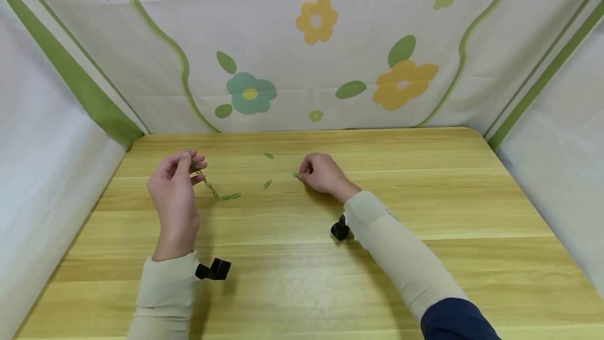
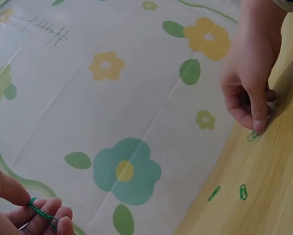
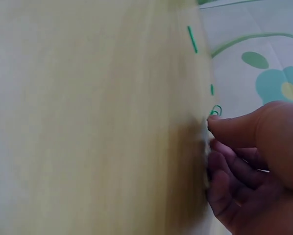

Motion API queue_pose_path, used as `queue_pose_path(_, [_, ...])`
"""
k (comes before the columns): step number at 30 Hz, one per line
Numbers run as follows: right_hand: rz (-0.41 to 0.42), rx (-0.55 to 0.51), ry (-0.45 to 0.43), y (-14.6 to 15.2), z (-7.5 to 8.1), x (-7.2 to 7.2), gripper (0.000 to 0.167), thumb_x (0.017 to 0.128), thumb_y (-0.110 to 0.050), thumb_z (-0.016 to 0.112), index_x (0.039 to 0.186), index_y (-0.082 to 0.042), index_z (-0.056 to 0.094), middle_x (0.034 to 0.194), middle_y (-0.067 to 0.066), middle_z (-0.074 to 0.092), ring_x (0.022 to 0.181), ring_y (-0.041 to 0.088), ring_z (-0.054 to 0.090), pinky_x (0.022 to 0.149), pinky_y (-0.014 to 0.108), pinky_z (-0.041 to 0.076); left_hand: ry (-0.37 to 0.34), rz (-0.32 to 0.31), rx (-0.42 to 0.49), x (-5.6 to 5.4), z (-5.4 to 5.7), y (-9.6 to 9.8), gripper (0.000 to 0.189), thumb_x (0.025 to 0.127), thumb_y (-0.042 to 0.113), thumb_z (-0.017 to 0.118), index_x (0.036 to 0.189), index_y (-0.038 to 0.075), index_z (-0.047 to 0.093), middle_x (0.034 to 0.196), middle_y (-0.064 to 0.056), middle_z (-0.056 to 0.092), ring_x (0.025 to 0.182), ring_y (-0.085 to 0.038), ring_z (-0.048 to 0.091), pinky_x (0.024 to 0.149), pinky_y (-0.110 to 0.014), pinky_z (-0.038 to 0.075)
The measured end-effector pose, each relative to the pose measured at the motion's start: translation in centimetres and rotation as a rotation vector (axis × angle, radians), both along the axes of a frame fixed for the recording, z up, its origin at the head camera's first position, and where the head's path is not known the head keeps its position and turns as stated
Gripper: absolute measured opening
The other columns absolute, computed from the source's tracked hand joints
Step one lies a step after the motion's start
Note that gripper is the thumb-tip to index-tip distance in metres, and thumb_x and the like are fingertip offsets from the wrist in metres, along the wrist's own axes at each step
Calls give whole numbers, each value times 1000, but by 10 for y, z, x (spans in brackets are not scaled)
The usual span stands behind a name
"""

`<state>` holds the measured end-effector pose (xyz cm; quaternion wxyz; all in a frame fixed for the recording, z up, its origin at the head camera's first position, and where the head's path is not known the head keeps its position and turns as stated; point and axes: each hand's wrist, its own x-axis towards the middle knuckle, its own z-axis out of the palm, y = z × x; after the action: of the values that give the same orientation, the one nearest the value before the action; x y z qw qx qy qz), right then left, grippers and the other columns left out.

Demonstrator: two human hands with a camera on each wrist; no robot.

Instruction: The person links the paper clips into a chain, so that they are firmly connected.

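Observation:
A chain of linked green paper clips point(image 1: 215, 193) hangs from my left hand point(image 1: 175, 182), its lower end trailing to the right along the tabletop. In the left wrist view, my left thumb and fingers pinch the top of the paper clip chain point(image 2: 42, 213). My right hand point(image 1: 323, 174) is low over the wood, farther right. Between its thumb and fingertips it pinches a single green paper clip point(image 3: 216, 110), whose looped end sticks out. Two loose green clips lie between the hands: one paper clip point(image 1: 268, 156) farther back, another paper clip point(image 1: 267, 184) nearer.
The wooden table point(image 1: 292, 282) runs back to a white cloth point(image 1: 283, 56) printed with flowers and leaves. More white cloth stands along the left and right sides. Black camera mounts sit at both wrists, over beige sleeves point(image 1: 401, 256).

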<state>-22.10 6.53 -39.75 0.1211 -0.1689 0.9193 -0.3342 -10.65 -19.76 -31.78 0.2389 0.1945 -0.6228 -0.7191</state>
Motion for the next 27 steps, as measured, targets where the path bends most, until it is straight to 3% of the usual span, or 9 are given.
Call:
queue_pose_path(3, [-6, -68, -20, 6, -1, 3, 5, 104, -15, 71, 103, -9, 72, 100, 7, 71, 91, 20, 64, 83, 33, 53, -5, -9, -16, 0, -1, 3, 17, 110, 18, 64, 112, 5, 73, 102, -1, 76, 90, -13, 72, 72, -19, 59])
queue_pose_path(6, [-17, -173, -64, 13, 1, 8, 5, 104, -15, 70, 106, -10, 72, 103, 7, 71, 93, 20, 64, 82, 32, 54, -34, -64, -46, -1, -5, 12, 19, 110, 17, 63, 115, 1, 72, 100, 2, 77, 90, -13, 73, 74, -20, 59])
queue_pose_path(10, [-41, -348, -147, 21, 12, 17, 10, 105, -13, 69, 113, -8, 71, 107, 9, 71, 97, 24, 67, 85, 37, 60, -120, -202, -104, -4, -13, 31, 23, 112, 17, 60, 123, -1, 70, 100, 6, 77, 93, -12, 73, 78, -21, 60])
queue_pose_path(15, [-62, -549, -210, 30, 29, 27, 16, 105, -8, 69, 121, -4, 70, 118, 23, 71, 109, 43, 69, 101, 57, 59, -188, -383, -150, -9, -27, 63, 24, 112, 17, 60, 125, 1, 72, 104, -1, 77, 96, -18, 73, 78, -25, 60])
queue_pose_path(21, [-69, -607, -192, 36, 42, 36, 14, 104, -10, 71, 118, -7, 72, 122, 29, 70, 114, 53, 66, 104, 64, 55, -227, -527, -218, -12, -40, 93, 22, 112, 22, 61, 119, 8, 76, 107, -9, 77, 93, -20, 73, 79, -32, 61])
queue_pose_path(27, [-78, -603, -143, 38, 47, 42, 11, 103, -7, 71, 114, -5, 72, 117, 27, 72, 110, 50, 68, 102, 64, 55, -243, -594, -188, -13, -45, 108, 22, 112, 21, 61, 118, 7, 77, 105, -9, 77, 89, -20, 73, 78, -33, 60])
